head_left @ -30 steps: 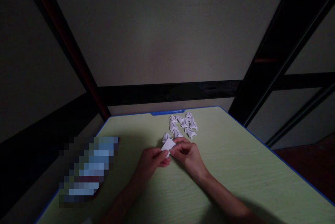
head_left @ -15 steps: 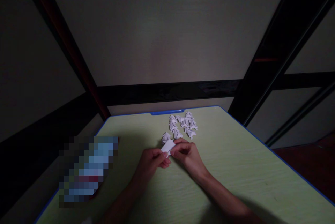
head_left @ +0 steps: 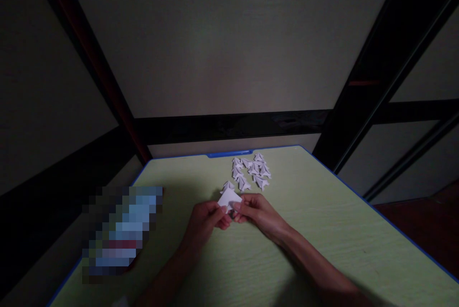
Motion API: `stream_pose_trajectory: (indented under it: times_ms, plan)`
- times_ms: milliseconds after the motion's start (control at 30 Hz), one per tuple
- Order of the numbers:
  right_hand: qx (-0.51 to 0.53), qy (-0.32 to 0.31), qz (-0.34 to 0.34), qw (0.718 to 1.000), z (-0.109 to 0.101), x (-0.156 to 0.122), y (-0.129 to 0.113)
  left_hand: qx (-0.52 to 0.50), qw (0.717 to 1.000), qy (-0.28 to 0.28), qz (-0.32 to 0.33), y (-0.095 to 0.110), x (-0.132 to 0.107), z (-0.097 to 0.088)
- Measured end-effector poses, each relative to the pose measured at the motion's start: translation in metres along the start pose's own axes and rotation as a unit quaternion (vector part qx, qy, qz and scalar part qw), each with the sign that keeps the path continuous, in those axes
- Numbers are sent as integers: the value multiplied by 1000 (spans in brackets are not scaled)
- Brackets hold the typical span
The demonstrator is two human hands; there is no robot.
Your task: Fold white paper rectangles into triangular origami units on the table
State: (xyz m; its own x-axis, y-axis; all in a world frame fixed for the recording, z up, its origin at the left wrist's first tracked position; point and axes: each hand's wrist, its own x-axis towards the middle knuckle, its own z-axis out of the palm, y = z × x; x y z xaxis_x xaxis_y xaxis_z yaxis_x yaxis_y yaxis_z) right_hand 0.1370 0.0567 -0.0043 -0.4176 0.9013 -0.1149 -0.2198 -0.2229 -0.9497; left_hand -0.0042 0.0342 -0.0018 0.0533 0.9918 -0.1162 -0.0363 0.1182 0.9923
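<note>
A small piece of folded white paper (head_left: 229, 199) is held up between both hands, one corner pointing away from me. My left hand (head_left: 210, 216) pinches its left side, thumb on top and fingers curled below. On the right side, my right hand (head_left: 256, 210) grips the paper the same way, its thumb near the lower edge. Just beyond the paper sits a folded paper figure (head_left: 228, 186), partly covered by it. Several more white folded paper figures (head_left: 253, 168) lie grouped behind and to the right.
The pale wood-grain table (head_left: 322, 230) has a blue rim and a blue handle piece (head_left: 230, 154) at its far edge. A pixelated item (head_left: 125, 230) lies on the left side. Beyond the table stands a pale panel (head_left: 229, 58) with dark bands.
The folded paper has turned from a slanted position so its corner points away. My right hand has shifted its grip, its thumb now lying on the paper's lower right.
</note>
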Motion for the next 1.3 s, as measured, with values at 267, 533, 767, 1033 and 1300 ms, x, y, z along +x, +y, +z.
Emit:
stream_pose_trajectory:
  times_ms: [267,533,767,1033,1300]
  plan:
    - [-53,-37,-23,998,-2,-1,4,5,1000,-16,3,2,-1,1]
    - [-81,-13,-38,996,0,-1,4,11,1000,-22,8,3,-3,2]
    - [-132,34,-78,988,8,-5,5,21,999,-20,17,-2,0,4]
    - [-144,-30,-111,983,10,-5,8,57,997,-3,57,-4,-1,6]
    - [-199,-58,-103,973,6,-7,2,114,991,-58,37,-7,0,3]
